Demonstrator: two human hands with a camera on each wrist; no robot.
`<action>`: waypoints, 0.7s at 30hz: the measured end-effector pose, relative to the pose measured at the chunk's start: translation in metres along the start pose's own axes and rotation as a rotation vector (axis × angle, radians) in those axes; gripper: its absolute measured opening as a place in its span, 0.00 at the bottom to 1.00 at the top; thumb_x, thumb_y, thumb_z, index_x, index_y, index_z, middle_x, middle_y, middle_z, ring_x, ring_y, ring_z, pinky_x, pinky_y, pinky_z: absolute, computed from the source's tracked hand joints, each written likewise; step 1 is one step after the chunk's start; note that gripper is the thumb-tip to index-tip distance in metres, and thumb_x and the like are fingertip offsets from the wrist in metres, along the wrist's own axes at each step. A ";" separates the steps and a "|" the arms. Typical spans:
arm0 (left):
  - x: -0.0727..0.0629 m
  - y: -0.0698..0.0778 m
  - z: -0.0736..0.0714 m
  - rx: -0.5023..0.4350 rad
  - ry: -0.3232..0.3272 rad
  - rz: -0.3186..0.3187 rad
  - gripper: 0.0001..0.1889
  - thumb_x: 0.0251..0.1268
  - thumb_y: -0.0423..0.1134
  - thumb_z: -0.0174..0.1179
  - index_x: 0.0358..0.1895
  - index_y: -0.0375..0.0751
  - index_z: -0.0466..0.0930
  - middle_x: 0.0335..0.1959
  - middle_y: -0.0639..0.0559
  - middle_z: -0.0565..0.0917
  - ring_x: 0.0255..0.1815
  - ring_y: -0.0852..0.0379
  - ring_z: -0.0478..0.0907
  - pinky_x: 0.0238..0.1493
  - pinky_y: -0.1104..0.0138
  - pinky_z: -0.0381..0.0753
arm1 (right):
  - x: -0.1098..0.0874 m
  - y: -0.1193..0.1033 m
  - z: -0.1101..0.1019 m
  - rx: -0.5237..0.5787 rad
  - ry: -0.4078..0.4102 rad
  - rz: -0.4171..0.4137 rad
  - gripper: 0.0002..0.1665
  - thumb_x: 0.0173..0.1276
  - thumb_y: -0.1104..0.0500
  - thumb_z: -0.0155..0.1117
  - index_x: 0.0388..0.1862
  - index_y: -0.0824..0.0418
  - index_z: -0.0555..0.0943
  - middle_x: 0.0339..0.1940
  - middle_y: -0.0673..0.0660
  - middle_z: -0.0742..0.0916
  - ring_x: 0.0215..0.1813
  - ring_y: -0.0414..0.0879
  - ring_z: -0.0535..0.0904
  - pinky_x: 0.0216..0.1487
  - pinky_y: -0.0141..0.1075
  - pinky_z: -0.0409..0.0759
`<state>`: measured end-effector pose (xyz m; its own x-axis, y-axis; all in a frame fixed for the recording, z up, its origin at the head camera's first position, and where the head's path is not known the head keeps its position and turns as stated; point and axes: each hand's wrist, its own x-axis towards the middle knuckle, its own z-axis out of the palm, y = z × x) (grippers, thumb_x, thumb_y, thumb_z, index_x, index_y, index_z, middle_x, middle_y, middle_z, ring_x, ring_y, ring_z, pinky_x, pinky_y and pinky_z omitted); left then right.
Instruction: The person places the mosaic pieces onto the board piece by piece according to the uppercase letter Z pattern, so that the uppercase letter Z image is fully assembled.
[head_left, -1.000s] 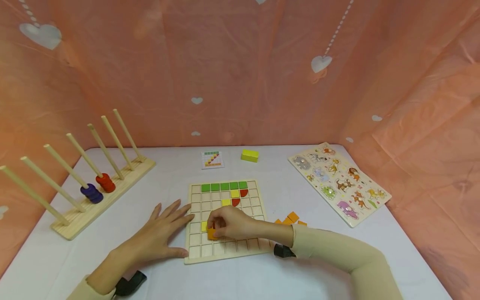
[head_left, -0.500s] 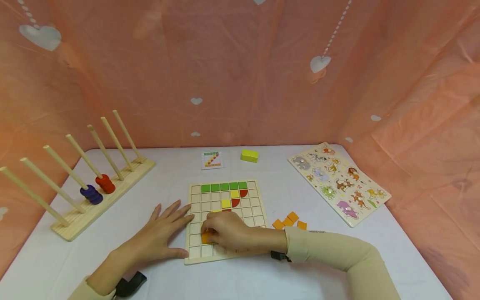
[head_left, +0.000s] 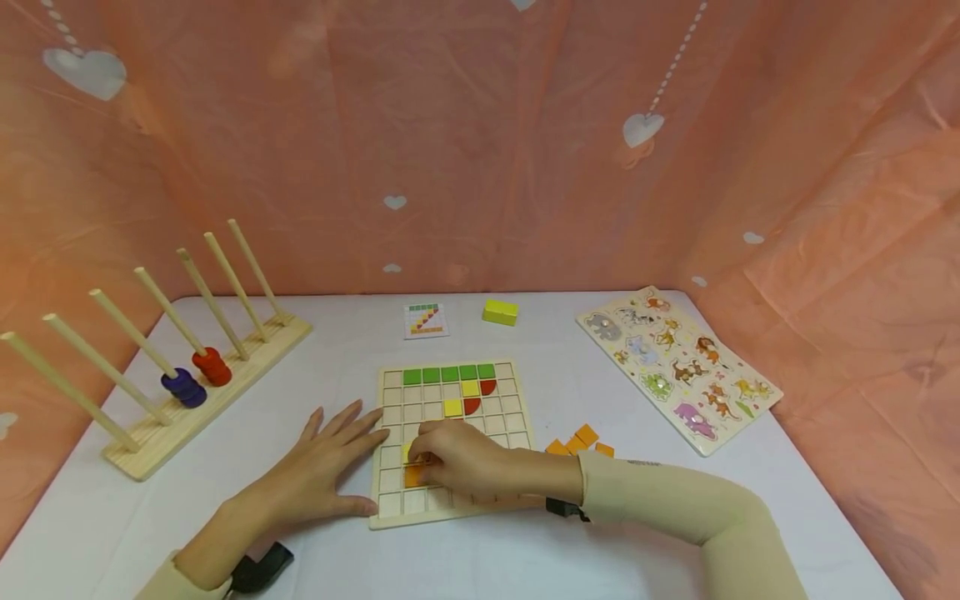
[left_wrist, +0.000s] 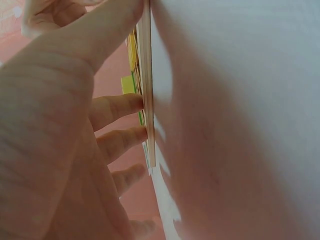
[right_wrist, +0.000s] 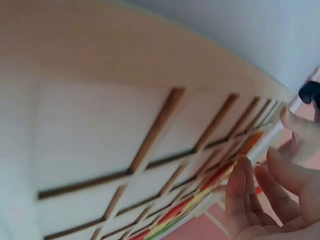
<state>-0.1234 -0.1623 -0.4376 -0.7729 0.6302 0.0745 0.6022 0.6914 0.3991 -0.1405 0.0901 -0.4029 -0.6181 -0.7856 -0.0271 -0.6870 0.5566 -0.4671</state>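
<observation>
A wooden grid board (head_left: 390, 504) lies on the table, with a row of green squares (head_left: 450, 372) near its far edge and a diagonal of yellow squares (head_left: 453, 407) and red quarter-round pieces (head_left: 472, 406). My right hand (head_left: 468, 460) is over the board, thumb and fingers curled at an orange square tile (head_left: 413, 476) in its lower left part; the hand hides part of this tile and the cells to its right. My left hand (head_left: 324, 462) lies spread at the board's left edge, its fingertips and thumb touching the rim (left_wrist: 146, 90).
Several loose orange tiles (head_left: 587, 434) lie right of the board. Behind it are a pattern card (head_left: 425, 321) and a yellow block (head_left: 500, 312). A peg stand (head_left: 262, 346) with blue and red rings stands left; an animal puzzle (head_left: 678, 367) lies right.
My right hand has moved slightly left with the orange tile, which was tilted in the fingers and now looks flat on the board. The left hand has stayed in place.
</observation>
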 end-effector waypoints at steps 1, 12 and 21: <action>0.000 0.000 -0.001 0.001 -0.001 -0.002 0.50 0.49 0.75 0.62 0.71 0.43 0.72 0.76 0.42 0.64 0.78 0.35 0.49 0.68 0.29 0.40 | -0.001 0.000 -0.001 -0.002 -0.001 0.005 0.09 0.64 0.63 0.72 0.44 0.61 0.88 0.35 0.47 0.84 0.35 0.33 0.75 0.41 0.20 0.72; -0.001 0.001 0.000 -0.018 0.006 0.001 0.50 0.49 0.74 0.63 0.71 0.42 0.72 0.76 0.42 0.63 0.78 0.35 0.48 0.67 0.29 0.40 | 0.004 -0.002 0.005 -0.179 -0.039 -0.039 0.05 0.64 0.61 0.72 0.39 0.57 0.87 0.34 0.45 0.84 0.36 0.31 0.78 0.38 0.19 0.73; 0.000 0.001 0.001 -0.009 0.003 0.001 0.50 0.49 0.75 0.62 0.71 0.43 0.71 0.76 0.43 0.63 0.78 0.35 0.48 0.68 0.29 0.39 | -0.005 0.007 -0.009 -0.100 0.021 -0.034 0.05 0.64 0.64 0.71 0.38 0.58 0.88 0.33 0.47 0.86 0.35 0.34 0.78 0.39 0.22 0.74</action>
<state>-0.1231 -0.1615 -0.4379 -0.7730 0.6297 0.0772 0.6009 0.6879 0.4070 -0.1453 0.1005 -0.3976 -0.6012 -0.7991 0.0064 -0.7415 0.5549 -0.3772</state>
